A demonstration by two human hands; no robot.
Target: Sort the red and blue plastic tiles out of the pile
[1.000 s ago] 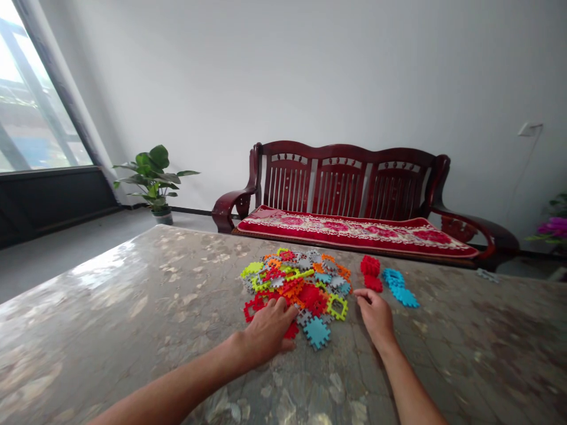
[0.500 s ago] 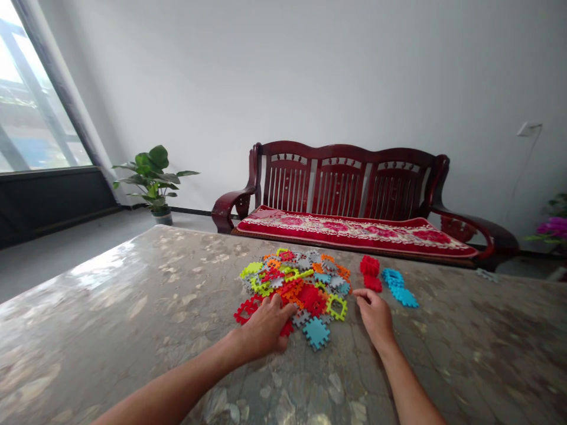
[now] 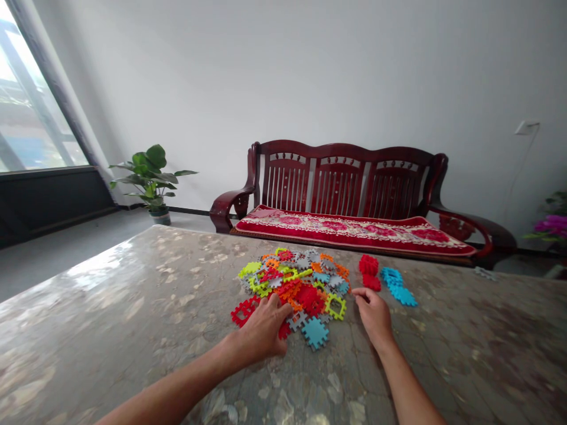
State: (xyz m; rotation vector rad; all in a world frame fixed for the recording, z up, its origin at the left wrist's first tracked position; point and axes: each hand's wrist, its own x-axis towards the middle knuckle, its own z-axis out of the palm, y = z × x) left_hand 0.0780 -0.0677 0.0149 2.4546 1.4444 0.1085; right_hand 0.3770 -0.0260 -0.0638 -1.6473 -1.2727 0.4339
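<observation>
A mixed pile of toothed plastic interlocking tiles (image 3: pixel 290 274) in red, orange, lime, grey and blue lies on the table. My left hand (image 3: pixel 268 324) rests at the pile's near left side, its fingers bent over a red tile (image 3: pixel 284 330) that is partly hidden under the palm. To the right of the pile, my right hand (image 3: pixel 374 313) is close to the tabletop, fingers curled in and no tile visible in them. At the pile's near edge lie a blue tile (image 3: pixel 315 333) and a lime frame-shaped tile (image 3: pixel 335 307).
Beyond my right hand stand a group of red tiles (image 3: pixel 369 271) and a group of blue tiles (image 3: pixel 397 286). A small grey tile (image 3: pixel 485 273) lies near the far right edge of the patterned table (image 3: pixel 133 319). Behind is a wooden bench (image 3: pixel 336 183).
The view has shifted very slightly. My left hand has moved a little on the red tiles; my right hand and the groups of tiles stay as they were.
</observation>
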